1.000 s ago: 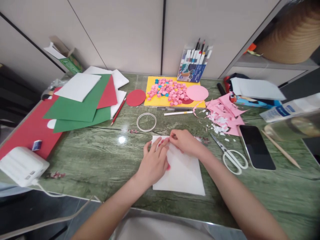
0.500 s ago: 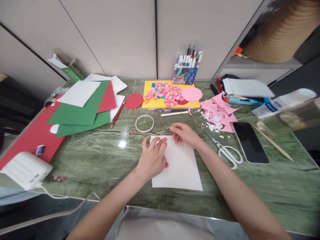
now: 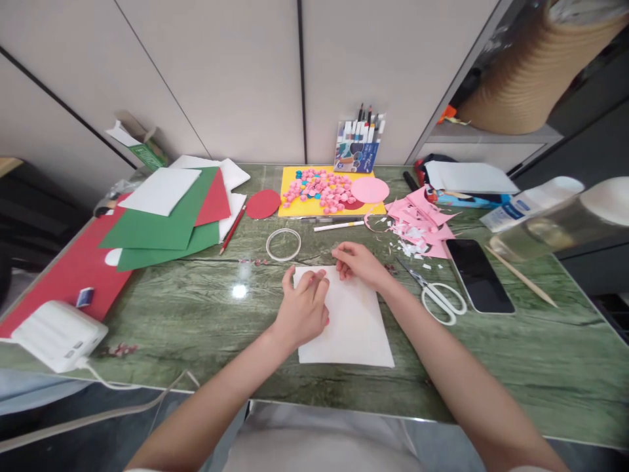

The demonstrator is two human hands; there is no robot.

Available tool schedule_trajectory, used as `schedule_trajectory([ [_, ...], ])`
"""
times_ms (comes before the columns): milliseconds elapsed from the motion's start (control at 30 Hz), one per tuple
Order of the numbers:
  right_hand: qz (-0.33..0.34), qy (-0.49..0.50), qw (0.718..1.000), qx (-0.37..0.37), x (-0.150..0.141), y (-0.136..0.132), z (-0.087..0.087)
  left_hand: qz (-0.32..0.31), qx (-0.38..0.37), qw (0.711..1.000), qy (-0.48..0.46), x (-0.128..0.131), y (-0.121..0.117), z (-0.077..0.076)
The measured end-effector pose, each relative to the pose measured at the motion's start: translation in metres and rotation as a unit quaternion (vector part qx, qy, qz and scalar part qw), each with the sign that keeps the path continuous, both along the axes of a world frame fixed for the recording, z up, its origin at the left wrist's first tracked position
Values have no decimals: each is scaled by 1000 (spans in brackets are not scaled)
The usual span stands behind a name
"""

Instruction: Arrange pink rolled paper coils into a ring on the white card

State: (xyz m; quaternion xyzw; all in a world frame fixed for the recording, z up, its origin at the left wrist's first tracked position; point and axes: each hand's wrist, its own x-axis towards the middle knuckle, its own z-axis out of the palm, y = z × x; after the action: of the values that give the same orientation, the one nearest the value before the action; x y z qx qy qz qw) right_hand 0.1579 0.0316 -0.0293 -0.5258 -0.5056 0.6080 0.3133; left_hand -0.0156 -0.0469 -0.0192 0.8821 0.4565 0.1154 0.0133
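Observation:
A white sheet of paper [image 3: 356, 328] lies on the table in front of me. My left hand [image 3: 303, 308] rests over its left side with fingers bent and apart. Small bits of pinkish red [image 3: 326, 320] show at the edge of that hand, mostly hidden beneath it. At the sheet's top edge, my right hand [image 3: 354, 263] has thumb and fingertips pressed together. Whatever is between those fingertips is too small to make out. Beyond the hands sits a ring of tape [image 3: 284, 230], apart from both.
Pink balls [image 3: 324, 189] cover a yellow sheet [image 3: 289, 208] at the back. White-handled scissors [image 3: 442, 301], a phone [image 3: 479, 275] and pink paper scraps [image 3: 422, 219] lie right. Green sheets [image 3: 147, 226] and a white charger [image 3: 59, 334] are left. A bottle [image 3: 545, 229] stands far right.
The view has shifted slightly. My left hand covers more of the red bits than before. The right hand stays by the sheet's top edge, fingertips still together.

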Motion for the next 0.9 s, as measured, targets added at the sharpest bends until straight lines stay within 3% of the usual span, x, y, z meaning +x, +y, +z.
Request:
schedule_trajectory([
  [167, -16, 11, 1000, 5, -1, -1, -4, 15, -9, 999, -36, 3, 0, 1],
  [267, -34, 25, 999, 6, 0, -1, -6, 61, -60, 986, -141, -3, 10, 1],
  [400, -53, 44, 998, -1, 1, 0, -7, 156, -88, 917, -357, -26, 38, 1],
  [467, -58, 50, 997, -7, 1, 0, -7, 215, -54, 896, -385, -38, 53, 6],
  [567, -63, 49, 997, -9, -2, 1, -7, 270, -19, 925, -268, -45, 72, 17],
  [700, -56, 35, 998, 0, -5, -1, -3, 259, -75, 962, -46, -31, 82, 24],
  [900, -42, 0, 998, 56, 4, -30, 9, 240, -119, 963, -40, -22, 88, 10],
])
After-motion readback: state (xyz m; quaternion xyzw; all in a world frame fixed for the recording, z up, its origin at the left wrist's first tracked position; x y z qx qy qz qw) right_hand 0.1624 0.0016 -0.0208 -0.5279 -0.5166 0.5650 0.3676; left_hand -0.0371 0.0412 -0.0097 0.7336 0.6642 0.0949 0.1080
